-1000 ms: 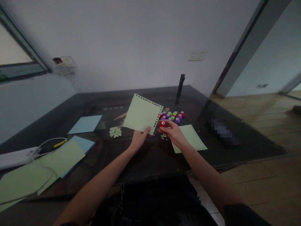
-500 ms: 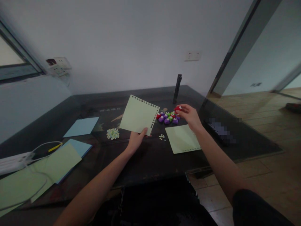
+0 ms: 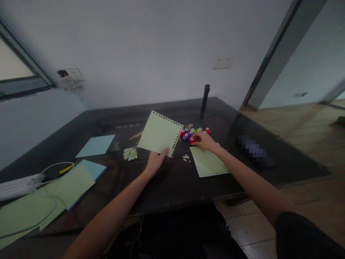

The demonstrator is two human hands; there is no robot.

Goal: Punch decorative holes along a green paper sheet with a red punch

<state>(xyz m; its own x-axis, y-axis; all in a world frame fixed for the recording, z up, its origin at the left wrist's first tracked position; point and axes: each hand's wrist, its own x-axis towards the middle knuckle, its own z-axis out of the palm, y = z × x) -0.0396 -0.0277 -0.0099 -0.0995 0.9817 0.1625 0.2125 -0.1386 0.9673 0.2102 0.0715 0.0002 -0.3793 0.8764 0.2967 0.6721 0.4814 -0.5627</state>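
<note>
The left hand (image 3: 155,160) pinches the punched green sheet (image 3: 160,133) at frame centre; the right hand (image 3: 206,141) closes fingers on a red punch (image 3: 193,139), probably choosing. Next it needs lifting to the sheet's edge.

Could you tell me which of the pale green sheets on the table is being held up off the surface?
The punched-edge sheet, pinched at its lower corner by the left hand. The other green sheets lie flat on the table.
</note>
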